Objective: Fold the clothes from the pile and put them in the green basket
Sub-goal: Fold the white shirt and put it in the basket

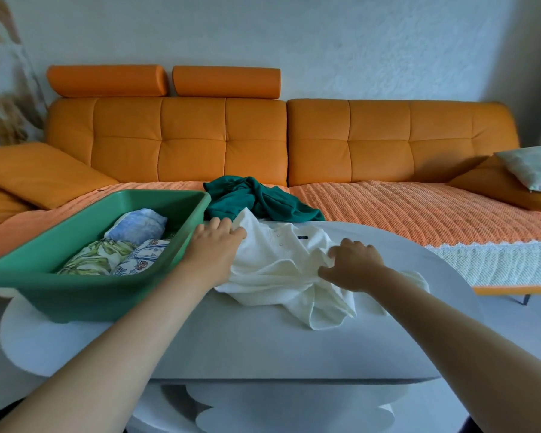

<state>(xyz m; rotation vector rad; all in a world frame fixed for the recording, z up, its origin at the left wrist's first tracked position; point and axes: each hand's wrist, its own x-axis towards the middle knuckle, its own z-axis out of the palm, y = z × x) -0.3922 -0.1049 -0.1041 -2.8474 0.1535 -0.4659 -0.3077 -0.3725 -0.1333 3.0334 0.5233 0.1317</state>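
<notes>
My left grip (214, 245) and right grip (353, 264) each pinched the crumpled cream shirt (278, 267) on the smooth white surface (263, 345). The green plastic basket (75, 295) with folded prints (107, 257) stood left. A teal garment (256, 198) lay behind on the ribbed orange sofa (403, 207).

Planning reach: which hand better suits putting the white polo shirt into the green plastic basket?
Likely left: left hand grips the white shirt beside the green basket; right hand is farther off.

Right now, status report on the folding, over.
Left hand grips white shirt at far corner, right hand pinches its middle. Shirt crumpled on table, unfolded. Green basket beside left hand, path clear.
</notes>
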